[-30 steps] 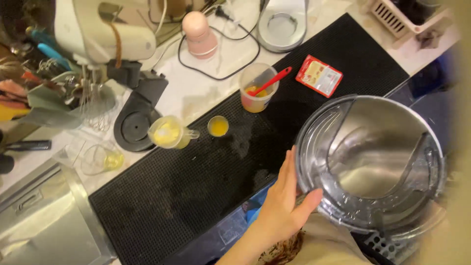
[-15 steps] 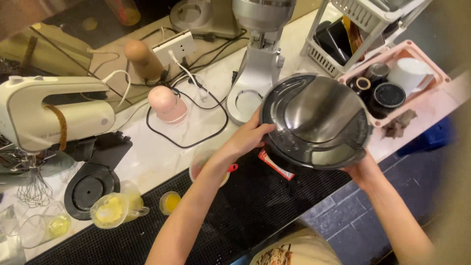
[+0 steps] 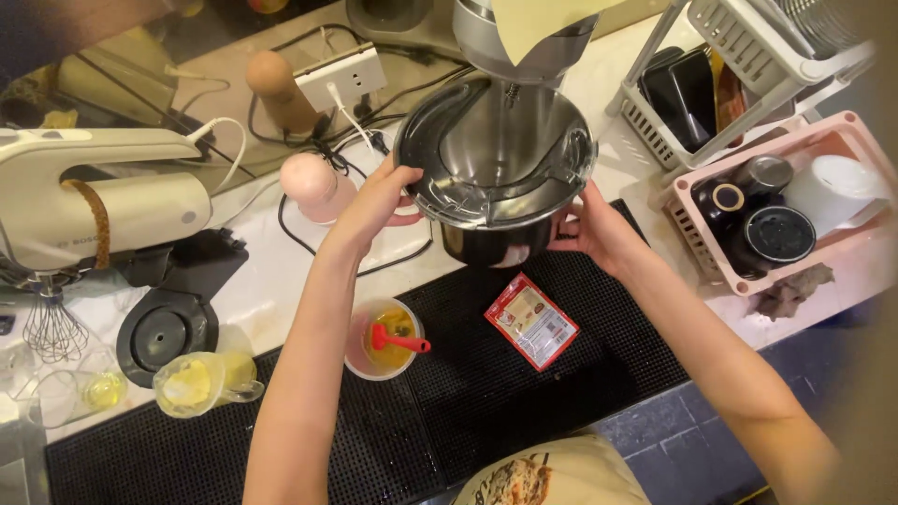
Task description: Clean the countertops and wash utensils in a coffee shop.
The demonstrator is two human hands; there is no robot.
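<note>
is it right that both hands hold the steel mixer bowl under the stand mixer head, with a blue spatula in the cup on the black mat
Not quite: the spatula in the cup is red, not blue, as the head view shows. The rest holds: left hand and right hand grip the steel mixer bowl under the stand mixer head.

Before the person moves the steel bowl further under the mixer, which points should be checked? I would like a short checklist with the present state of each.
1. Left hand grips the steel bowl at its rim: ok.
2. Right hand supports the bowl's other side: ok.
3. Mixer head is raised above the bowl: ok.
4. Bowl seated and locked on the mixer base: cannot tell.
5. Cables lie near the bowl: not ok, they may catch.
6. Red packet and cup with red spatula stay apart from the bowl: ok.
</note>
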